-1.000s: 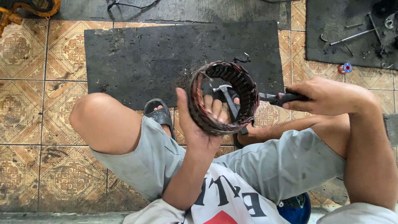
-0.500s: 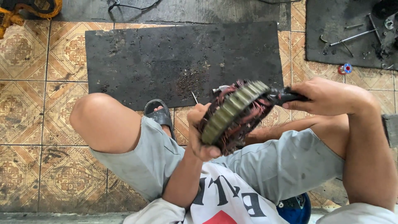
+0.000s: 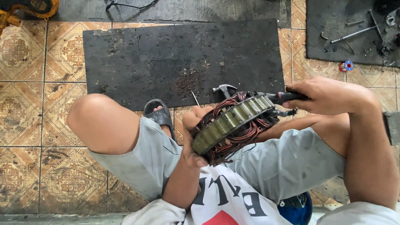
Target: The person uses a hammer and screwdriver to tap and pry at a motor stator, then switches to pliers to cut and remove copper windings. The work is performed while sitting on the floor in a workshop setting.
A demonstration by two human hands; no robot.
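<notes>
Left hand (image 3: 192, 139) grips the motor stator (image 3: 233, 123) from its lower-left rim, fingers wrapped behind and into the ring, thumb side toward the camera; ring is tilted edge-on, grey laminated band showing, copper windings (image 3: 246, 135) bulging out both faces. Right hand (image 3: 329, 95) is closed around a dark-handled tool (image 3: 283, 97), probably pliers or cutters, tip meeting the stator's upper-right edge among the wire ends; exact tool head is hidden by the coils. Stator sits between both hands, above the person's lap, touching left palm and the tool tip. To work the windings well, judged from this pose: keep the ring braced firmly against the left palm so it does not twist, bite only the wire and not the laminations, keep left fingers away from the tool tip. A hammer head (image 3: 224, 88) pokes out just behind the ring, near the edge of the black rubber mat (image 3: 137, 62) on the tiled floor (image 3: 33, 108). Sandal (image 3: 157, 113) on one foot by the left knee. Second mat (image 3: 337, 25) top right carries loose rods and small parts, well apart.
</notes>
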